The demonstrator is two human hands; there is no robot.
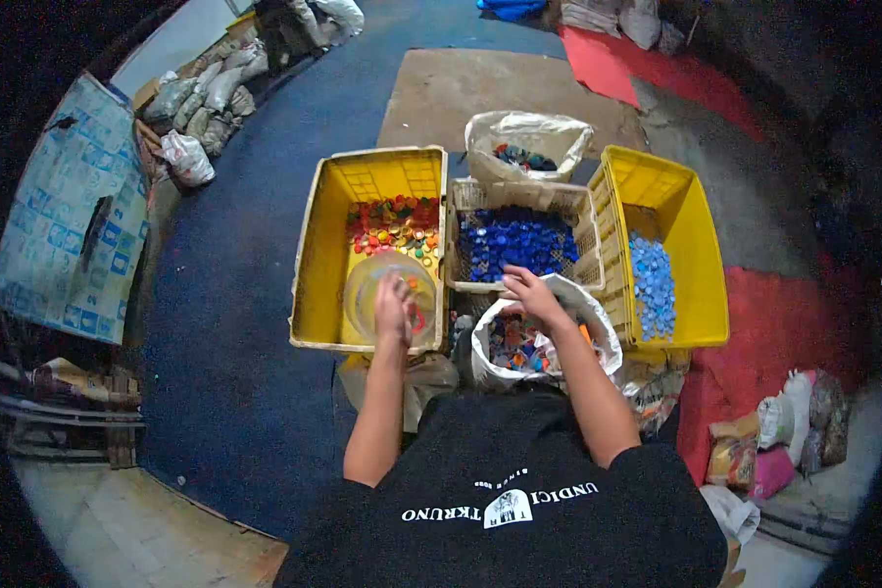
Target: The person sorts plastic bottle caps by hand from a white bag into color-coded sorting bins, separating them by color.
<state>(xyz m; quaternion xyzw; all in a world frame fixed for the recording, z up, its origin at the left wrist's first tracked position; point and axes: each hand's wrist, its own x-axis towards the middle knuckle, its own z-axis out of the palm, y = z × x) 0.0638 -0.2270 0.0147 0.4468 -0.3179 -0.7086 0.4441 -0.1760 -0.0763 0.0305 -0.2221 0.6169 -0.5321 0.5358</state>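
My left hand [394, 309] is over a translucent round tub [361, 299] in the left yellow crate [318, 255]. Its fingers look extended and somewhat blurred; I see nothing held in them. Red, orange and green bottle caps [394, 227] lie spread behind the tub. My right hand [531, 292] hovers at the front rim of a white basket [598, 240] of dark blue caps [517, 243], fingers pointing left and apart. Beneath that hand and wrist stands an open white sack [606, 338] of mixed caps and plastic bits [515, 343].
On the right, a tilted yellow crate [699, 255] holds light blue caps [653, 284]. Another white sack [480, 137] with caps stands behind the basket. Filled bags [206, 98] are piled at the far left, more bags [779, 421] at the right. Blue floor covering [225, 343] surrounds the crates.
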